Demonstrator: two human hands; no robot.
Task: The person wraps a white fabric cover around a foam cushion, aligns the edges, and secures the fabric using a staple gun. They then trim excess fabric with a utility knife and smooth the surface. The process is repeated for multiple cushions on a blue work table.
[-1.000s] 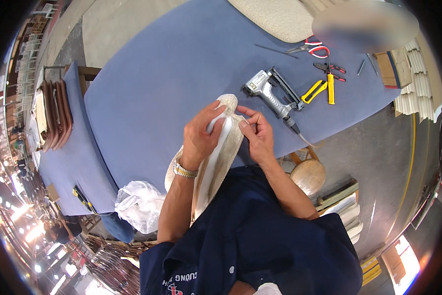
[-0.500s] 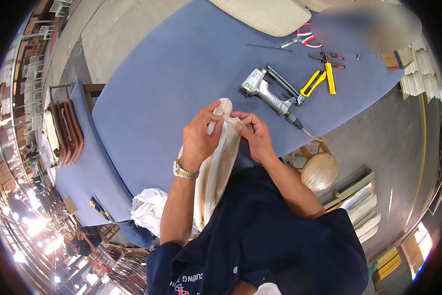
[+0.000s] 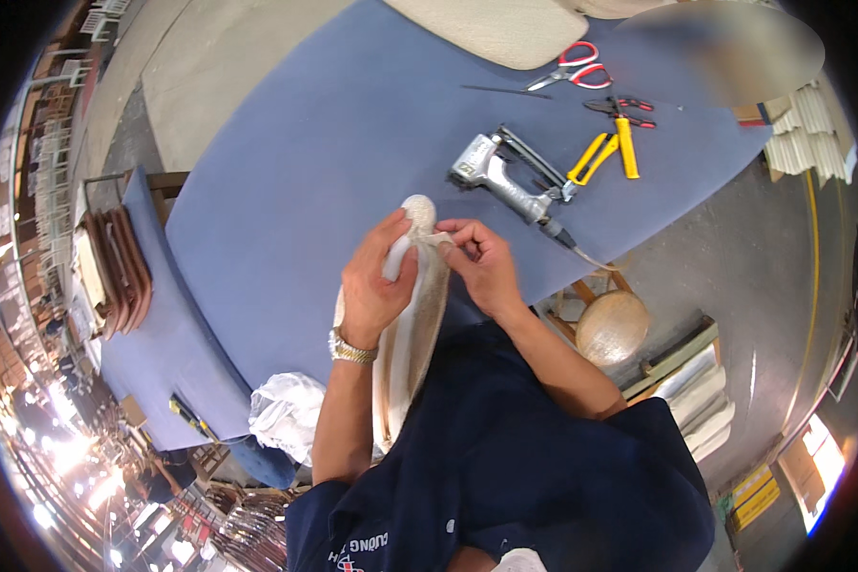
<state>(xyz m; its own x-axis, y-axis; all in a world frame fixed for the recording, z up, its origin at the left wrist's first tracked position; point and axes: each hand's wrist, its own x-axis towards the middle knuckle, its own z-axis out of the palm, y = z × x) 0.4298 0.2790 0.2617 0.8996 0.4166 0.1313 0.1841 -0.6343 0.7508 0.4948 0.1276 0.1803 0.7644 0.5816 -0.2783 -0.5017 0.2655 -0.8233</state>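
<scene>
A long beige upholstered pad (image 3: 431, 305) stands on edge between my body and the blue table, its underside with a white strip turned partly up. My left hand (image 3: 376, 286), a metal watch at the wrist, is closed around the pad near its far, rounded end. My right hand (image 3: 486, 272) pinches a small flap of the beige fabric (image 3: 436, 238) between thumb and fingers beside that end. Beyond my hands a silver staple gun (image 3: 510, 184) lies on the table, its hose running off the edge.
Yellow-handled pliers (image 3: 626, 148), red-and-black pliers (image 3: 629, 107) and red-handled scissors (image 3: 581, 69) lie on the blue table (image 3: 286, 191). Another beige pad (image 3: 491, 29) is at the far edge. A white plastic bag (image 3: 286, 415) is left of me; a round wooden stool (image 3: 612, 327) stands right.
The view has shifted slightly, so the table and tools sit a little further left. Both hands keep hold of the pad and its fabric flap, with only slight finger movement.
</scene>
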